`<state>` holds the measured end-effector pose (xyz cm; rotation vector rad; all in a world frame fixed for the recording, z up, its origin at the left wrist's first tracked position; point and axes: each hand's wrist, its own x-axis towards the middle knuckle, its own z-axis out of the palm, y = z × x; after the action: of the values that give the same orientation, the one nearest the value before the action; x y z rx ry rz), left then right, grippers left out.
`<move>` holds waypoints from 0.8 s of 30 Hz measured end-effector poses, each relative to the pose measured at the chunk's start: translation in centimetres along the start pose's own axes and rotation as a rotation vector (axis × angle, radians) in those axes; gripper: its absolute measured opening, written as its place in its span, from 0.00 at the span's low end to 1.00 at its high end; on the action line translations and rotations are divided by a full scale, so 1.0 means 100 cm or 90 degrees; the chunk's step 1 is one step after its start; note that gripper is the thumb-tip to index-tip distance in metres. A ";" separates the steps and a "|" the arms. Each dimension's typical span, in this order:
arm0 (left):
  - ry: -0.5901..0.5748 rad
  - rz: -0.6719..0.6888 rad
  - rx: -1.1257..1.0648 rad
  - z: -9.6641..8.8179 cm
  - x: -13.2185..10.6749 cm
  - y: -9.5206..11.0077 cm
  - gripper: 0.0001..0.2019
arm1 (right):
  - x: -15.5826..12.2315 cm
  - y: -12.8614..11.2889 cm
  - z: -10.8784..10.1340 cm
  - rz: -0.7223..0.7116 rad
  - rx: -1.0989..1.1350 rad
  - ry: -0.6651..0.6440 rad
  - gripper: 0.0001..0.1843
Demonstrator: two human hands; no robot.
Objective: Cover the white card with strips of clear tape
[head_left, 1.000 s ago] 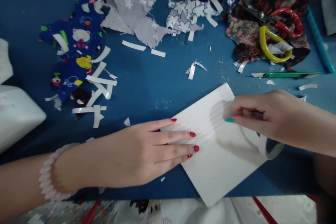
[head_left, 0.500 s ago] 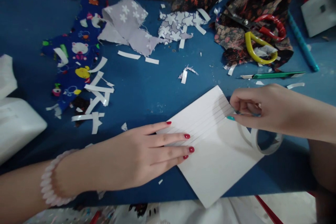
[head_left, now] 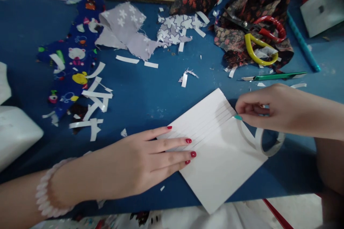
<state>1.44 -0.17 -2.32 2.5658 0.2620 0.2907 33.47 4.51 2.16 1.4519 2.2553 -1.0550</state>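
Observation:
A white rectangular board [head_left: 220, 164] lies at an angle near the table's front edge, with parallel tape strips across its upper part. My left hand [head_left: 142, 164] rests flat on its left side, fingers stretched out and slightly apart. At the board's upper right edge, my right hand [head_left: 255, 109] pinches the free end of a white tape, thumb and forefinger together. From there the tape curves down to its roll [head_left: 259, 141], which stands by the board's right corner. The pinched tip itself is mostly hidden by the fingers.
Patterned fabric scraps [head_left: 120, 25] and cut white paper strips [head_left: 96, 94] are scattered on the blue table. Scissors [head_left: 260, 53] with red and yellow handles lie on dark floral cloth [head_left: 228, 39]. A green craft knife [head_left: 279, 76] and a blue pen [head_left: 303, 41] lie at right.
The whole view has shifted slightly, so things appear a little further left. Both hands keep nearly the same places on the board, the right still pinching the tape.

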 end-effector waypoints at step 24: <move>-0.006 0.001 -0.003 0.001 -0.001 0.000 0.16 | -0.001 -0.003 0.005 0.020 -0.020 0.016 0.06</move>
<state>1.35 -0.24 -2.41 2.5621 0.2564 0.2799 33.20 4.01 2.00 1.4906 2.2491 -0.9933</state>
